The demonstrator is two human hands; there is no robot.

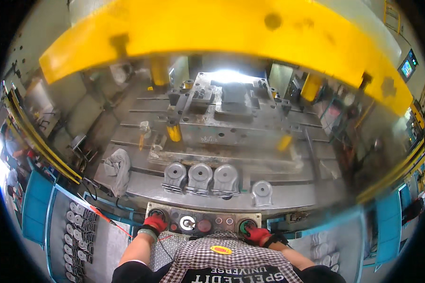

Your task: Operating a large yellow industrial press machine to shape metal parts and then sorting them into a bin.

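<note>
A control panel (193, 215) stands in front of me, with round buttons set in dark rings at both ends. My left hand (156, 223), in a red glove, lies on the left ring-guarded push button (157, 214). On the green push button (246, 226) at the right end rests my right hand (259, 234), also gloved in red. Both hands have fingers stretched over the buttons, partly hidden by the rings, and neither holds a part. Beyond the panel, stacks of grey stamped metal parts (200, 174) stand in a row on the press bed edge, with a single metal part (262, 192) to their right.
A large yellow press ram (212, 30) spans overhead, above a steel die (222, 122). A grey rag (118, 170) lies left on the bed. Bins at both sides hold many metal parts (75, 236). An orange-handled tool (101, 214) lies left of the panel. Yellow side guards (42, 141) flank the press.
</note>
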